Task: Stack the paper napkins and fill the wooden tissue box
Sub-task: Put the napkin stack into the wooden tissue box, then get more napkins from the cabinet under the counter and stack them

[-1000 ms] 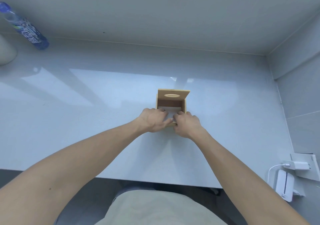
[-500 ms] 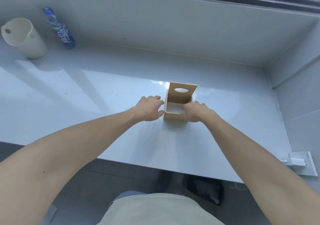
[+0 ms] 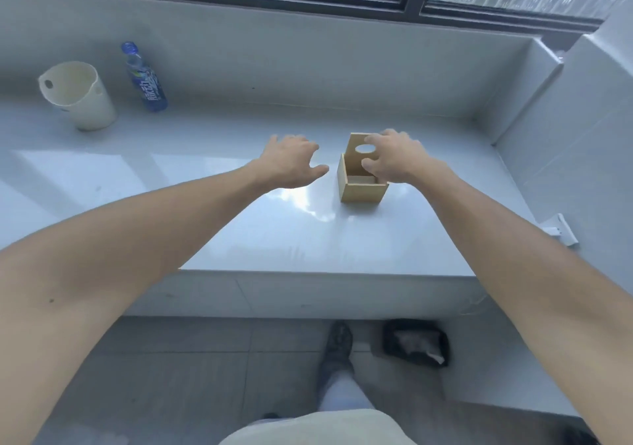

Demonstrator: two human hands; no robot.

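The wooden tissue box [image 3: 363, 191] stands on the pale counter [image 3: 239, 232], right of centre. Its hinged lid [image 3: 356, 143], with an oval hole, stands upright at the back. A pale strip of paper napkins [image 3: 359, 180] shows inside the box, low down. My right hand [image 3: 394, 157] hovers at the lid with fingers spread, the thumb in front of the lid's inner face; blur hides whether it grips. My left hand [image 3: 291, 163] is open, palm down, just left of the box and apart from it.
A cream bucket [image 3: 78, 98] and a blue drink bottle [image 3: 145, 81] stand at the back left against the window ledge. A tiled wall closes the right side, with a white plug fitting [image 3: 561, 230]. A black bag [image 3: 414, 342] and my shoe [image 3: 337, 345] are on the floor.
Both hands have come out of the box. The left hand has moved away to the left and opened; the right hand has risen to the upright lid. The view has tilted up.
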